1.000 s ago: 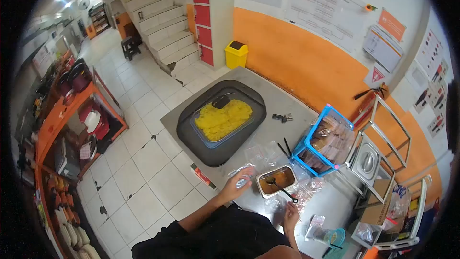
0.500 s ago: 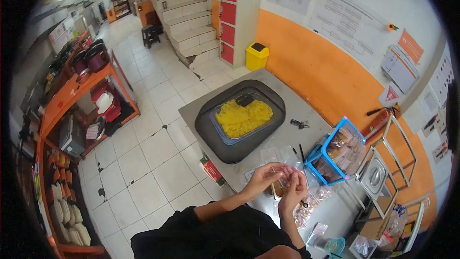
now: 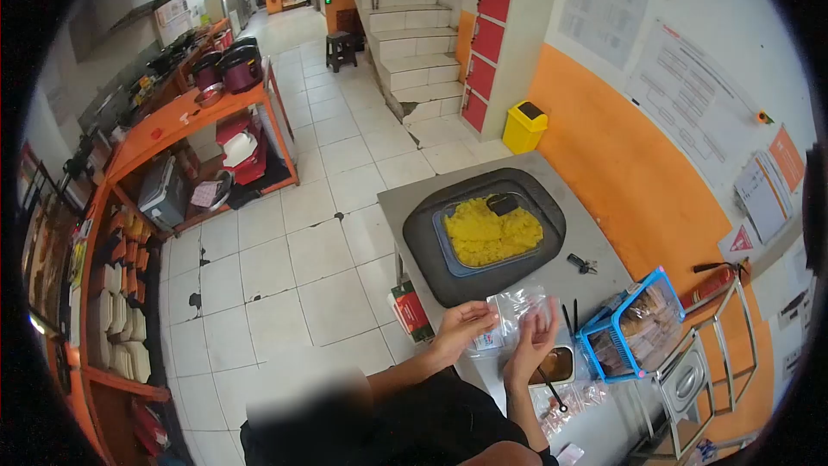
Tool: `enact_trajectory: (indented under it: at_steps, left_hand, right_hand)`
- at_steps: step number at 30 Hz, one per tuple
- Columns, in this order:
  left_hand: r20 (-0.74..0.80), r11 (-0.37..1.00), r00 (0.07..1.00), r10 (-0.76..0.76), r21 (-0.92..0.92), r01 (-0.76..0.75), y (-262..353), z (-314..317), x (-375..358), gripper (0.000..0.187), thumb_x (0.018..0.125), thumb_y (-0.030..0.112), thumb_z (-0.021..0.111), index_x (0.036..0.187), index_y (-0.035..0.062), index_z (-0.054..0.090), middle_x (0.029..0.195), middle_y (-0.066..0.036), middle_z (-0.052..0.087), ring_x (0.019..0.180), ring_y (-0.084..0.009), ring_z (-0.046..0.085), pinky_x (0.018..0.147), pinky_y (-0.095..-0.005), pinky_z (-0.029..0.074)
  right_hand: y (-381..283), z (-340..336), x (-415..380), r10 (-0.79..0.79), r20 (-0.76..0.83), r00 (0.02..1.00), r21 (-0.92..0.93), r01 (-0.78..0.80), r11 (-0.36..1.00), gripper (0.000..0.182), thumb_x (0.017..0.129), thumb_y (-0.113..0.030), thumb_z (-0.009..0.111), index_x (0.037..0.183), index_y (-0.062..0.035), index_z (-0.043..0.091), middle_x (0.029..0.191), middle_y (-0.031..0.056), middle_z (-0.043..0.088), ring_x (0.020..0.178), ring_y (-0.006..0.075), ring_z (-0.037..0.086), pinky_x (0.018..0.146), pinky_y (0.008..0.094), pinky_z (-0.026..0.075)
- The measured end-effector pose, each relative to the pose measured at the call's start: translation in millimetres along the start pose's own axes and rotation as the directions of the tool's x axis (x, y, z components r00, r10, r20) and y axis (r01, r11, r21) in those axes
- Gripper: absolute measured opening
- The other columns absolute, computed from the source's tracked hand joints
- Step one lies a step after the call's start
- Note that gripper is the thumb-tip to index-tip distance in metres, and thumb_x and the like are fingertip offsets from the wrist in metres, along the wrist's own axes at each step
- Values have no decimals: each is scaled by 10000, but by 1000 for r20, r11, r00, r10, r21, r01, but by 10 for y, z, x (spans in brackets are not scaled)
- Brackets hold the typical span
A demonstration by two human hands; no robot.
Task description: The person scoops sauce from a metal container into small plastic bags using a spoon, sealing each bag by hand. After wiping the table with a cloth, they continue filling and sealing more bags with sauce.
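Both my hands pinch one clear plastic bag [image 3: 517, 306] above the tabletop [image 3: 595, 246]: left hand [image 3: 461, 325] and right hand [image 3: 533, 338] fingers closed on it. Bag looks empty; sauce pan [image 3: 556, 365] with spoon [image 3: 552, 390] untouched, filling still left, I judge.

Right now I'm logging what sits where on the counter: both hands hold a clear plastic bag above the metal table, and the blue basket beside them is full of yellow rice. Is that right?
Not quite. The head view shows the yellow rice in the clear container on the dark tray, farther along the metal table. The blue basket holds brown packed items. The left hand and right hand do hold the clear plastic bag.
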State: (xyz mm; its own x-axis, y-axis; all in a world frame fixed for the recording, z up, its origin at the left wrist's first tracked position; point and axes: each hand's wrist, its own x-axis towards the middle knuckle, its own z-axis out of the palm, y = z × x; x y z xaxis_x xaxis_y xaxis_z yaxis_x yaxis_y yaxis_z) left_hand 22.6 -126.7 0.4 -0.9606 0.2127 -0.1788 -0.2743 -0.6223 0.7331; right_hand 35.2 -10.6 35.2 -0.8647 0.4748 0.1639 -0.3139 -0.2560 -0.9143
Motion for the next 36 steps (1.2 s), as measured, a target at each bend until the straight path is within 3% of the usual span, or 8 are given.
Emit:
enact_trajectory:
  at_steps: [1,2,4,7,17,22,33,36]
  left_hand:
    - [-7,1000,1000,7,-2,-8,33,-23,0,225,866,62,612,1075,-5,562,1027,-63,606,952,-137,595,875,-262,486]
    - [-35,997,999,40,71,-37,80,-46,0,212,853,56,628,1050,-5,577,997,-65,621,928,-133,601,853,-254,486]
    - [-61,987,995,77,144,-68,161,-58,13,199,841,51,643,1024,-5,591,966,-67,635,905,-129,608,830,-246,487]
    - [-19,968,993,115,226,-108,198,-59,2,183,814,54,677,978,3,614,917,-65,650,881,-114,610,782,-234,485]
    - [186,936,979,-79,351,9,87,-62,71,140,799,51,689,917,9,625,864,-55,659,806,-104,624,722,-226,493]
    - [306,906,943,-129,424,-13,8,125,116,128,821,63,668,922,-10,639,864,-47,656,827,-96,614,751,-226,490]
    - [393,426,892,224,783,-452,-299,344,98,67,814,41,613,864,0,594,754,-98,615,674,-172,617,653,-280,488]
    - [589,158,787,184,772,-615,-208,435,143,131,756,49,629,880,92,629,956,-110,555,889,-255,582,751,-349,483]
  right_hand:
    - [-19,1,22,3,10,1000,2,-3,1000,301,892,-90,549,1179,-3,517,1201,183,541,1098,280,539,925,344,427]
    - [-54,-25,70,-263,129,956,-422,293,858,331,855,-75,580,1177,-16,531,1177,168,542,1057,287,541,912,350,418]
    - [-123,-81,106,-405,482,777,-711,617,338,336,761,-60,658,1087,-23,586,1041,144,560,890,298,546,825,374,423]
    - [-128,-97,66,-58,640,766,-524,490,696,275,733,-73,708,982,-16,606,1009,142,570,839,278,553,756,357,443]
    - [-88,-456,128,402,485,776,-372,-233,898,103,814,-56,679,867,24,642,758,58,657,669,76,603,601,208,465]
    - [-266,-509,46,157,477,865,-738,298,606,120,785,-94,602,768,25,605,568,95,562,460,119,502,459,263,390]
    - [-191,-823,69,-36,252,967,-920,251,301,231,728,-178,588,601,15,603,537,192,555,500,349,570,522,423,460]
    - [-278,-974,128,243,286,927,-949,239,206,347,728,-314,639,595,6,630,564,210,578,548,360,601,548,435,490]
